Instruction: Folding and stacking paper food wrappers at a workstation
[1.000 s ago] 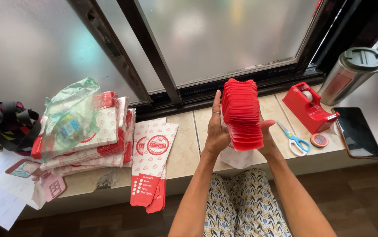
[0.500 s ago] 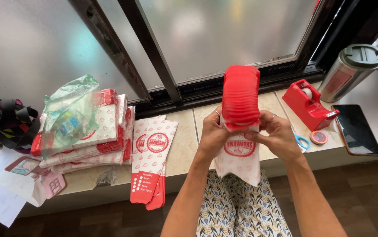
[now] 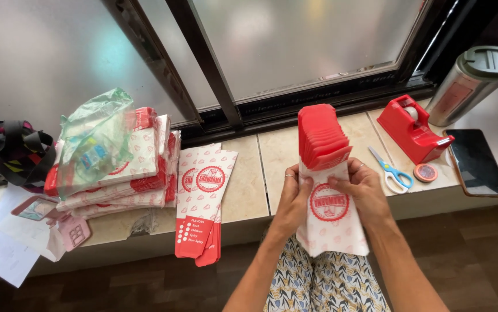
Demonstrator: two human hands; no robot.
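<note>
Ideally both hands, left hand (image 3: 293, 196) and right hand (image 3: 362, 188), pinch the stack of paper bags (image 3: 327, 190) evenly, squaring its edges above the tiled sill (image 3: 249, 173).

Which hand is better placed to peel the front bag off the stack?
Right, probably. The right hand has its thumb on the front face of the stack of paper bags; the left hand grips the stack's edge, steadying it.

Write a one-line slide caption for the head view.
Both hands, left hand and right hand, hold a stack of paper bags upright.
</note>
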